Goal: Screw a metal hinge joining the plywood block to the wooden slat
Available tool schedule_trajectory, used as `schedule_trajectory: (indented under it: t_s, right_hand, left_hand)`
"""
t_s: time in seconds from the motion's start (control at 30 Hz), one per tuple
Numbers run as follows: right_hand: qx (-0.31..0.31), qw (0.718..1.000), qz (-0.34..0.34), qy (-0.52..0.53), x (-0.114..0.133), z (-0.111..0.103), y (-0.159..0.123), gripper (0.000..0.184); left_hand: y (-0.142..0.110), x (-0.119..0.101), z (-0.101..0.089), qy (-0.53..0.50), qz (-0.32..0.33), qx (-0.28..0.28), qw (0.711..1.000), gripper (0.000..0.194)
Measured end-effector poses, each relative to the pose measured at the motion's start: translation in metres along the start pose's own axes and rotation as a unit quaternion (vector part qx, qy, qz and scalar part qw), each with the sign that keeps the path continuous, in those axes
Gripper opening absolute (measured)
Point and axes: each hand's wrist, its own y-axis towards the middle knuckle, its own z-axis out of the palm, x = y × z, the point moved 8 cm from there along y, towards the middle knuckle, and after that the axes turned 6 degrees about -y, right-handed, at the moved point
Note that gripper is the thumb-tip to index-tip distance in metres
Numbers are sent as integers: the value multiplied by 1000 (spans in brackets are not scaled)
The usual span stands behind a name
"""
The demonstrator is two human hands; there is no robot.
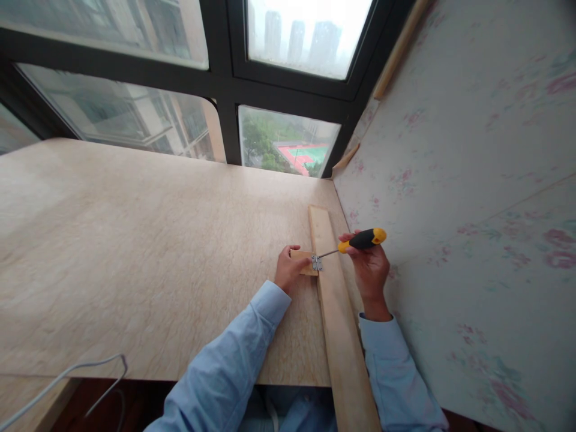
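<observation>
A long wooden board (338, 318) lies lengthwise on the marble-patterned surface, its near end reaching past the front edge. Against its left side sits a short wood block (306, 264), and a small metal hinge (317, 263) spans the joint between them. My left hand (289, 267) grips the block, thumb close to the hinge. In my right hand (369, 270) is a yellow and black screwdriver (362, 239), held slanted with its shaft pointing left. The screwdriver's tip meets the hinge's right leaf; any screw under it is too small to make out.
A flower-papered wall (472, 210) rises close on the right. Dark-framed windows (220, 90) stand at the back of the marble-patterned surface (135, 252). A white cable (81, 365) loops over the front left edge. Some wallpaper peels near the window corner.
</observation>
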Motion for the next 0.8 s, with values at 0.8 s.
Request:
schedule_trajectory:
  t_s: [0.8]
  right_hand:
    - [133,987,71,51,-6,19,5,58]
  left_hand:
    - [0,-1,1,-31,-3,3,1000,48]
